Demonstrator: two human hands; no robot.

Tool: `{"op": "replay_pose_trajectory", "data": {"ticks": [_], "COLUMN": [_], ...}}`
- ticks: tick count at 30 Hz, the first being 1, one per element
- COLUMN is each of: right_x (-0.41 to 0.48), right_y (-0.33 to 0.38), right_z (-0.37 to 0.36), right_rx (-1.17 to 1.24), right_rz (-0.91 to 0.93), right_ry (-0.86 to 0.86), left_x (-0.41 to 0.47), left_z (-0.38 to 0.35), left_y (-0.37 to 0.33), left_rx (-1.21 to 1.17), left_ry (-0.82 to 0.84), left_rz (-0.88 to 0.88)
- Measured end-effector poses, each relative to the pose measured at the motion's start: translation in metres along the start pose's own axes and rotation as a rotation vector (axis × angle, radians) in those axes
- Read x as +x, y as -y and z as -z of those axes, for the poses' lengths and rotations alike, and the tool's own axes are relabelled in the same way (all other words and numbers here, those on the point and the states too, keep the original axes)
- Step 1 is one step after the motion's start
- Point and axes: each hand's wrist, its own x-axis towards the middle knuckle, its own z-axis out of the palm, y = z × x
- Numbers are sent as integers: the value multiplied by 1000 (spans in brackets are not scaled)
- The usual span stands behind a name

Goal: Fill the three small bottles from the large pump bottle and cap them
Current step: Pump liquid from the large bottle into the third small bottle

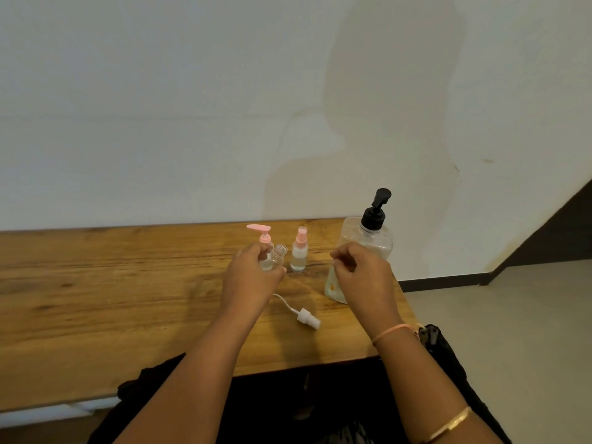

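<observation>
Progress: two of the three small bottles appear finished, judging by their pink tops being on; the third is uncapped.
Capped bottles: the pink pump bottle (265, 237) stands at the far side of the table (96, 299), partly hidden behind the left grip; the pink spray bottle (299, 256) stands just to its right, upright, with clear liquid showing low in it.
Open bottle: a clear small bottle (279, 253) with a bare neck, tilted to the right and off the table.
Left grip (253, 277): clamped round the open bottle's body.
Right grip (362, 274): fingers curled in, thumb against forefinger, nothing visible in it; it hangs in front of the large pump bottle (371, 238), and contact cannot be told.
Large pump bottle: upright at the far right of the table, black pump on.
Loose cap: a white spray cap (308, 318) with its tube lies on the table, near side, between the two forearms.
Fill level: too unclear to judge in the open bottle.
Left to do: probably fill or top up the open bottle, then fit the white cap.
</observation>
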Motion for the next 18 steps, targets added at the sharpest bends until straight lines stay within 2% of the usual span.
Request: {"op": "replay_pose_trajectory", "data": {"ticks": [2, 4, 7, 11, 14, 18], "right_x": [0, -3, -10, -19, -25, -20], "right_y": [-2, -4, -10, -14, -15, -16], "right_z": [5, 0, -20, -45, -55, -53], "right_rx": [4, -27, -153, -309, -403, -403], "right_rz": [-3, -30, -51, -28, -10, 1], "right_ry": [47, 179, 358, 484, 516, 454], "left_x": [-1, -1, -3, -5, -5, -4], "left_z": [-1, -2, -4, -6, -4, -3], "left_y": [-2, -3, -5, -6, -6, -5], "left_rx": [8, 11, 16, 17, 16, 2], "left_ry": [12, 14, 13, 3, 2, -3], "left_rz": [7, 20, 40, 44, 50, 42]}}
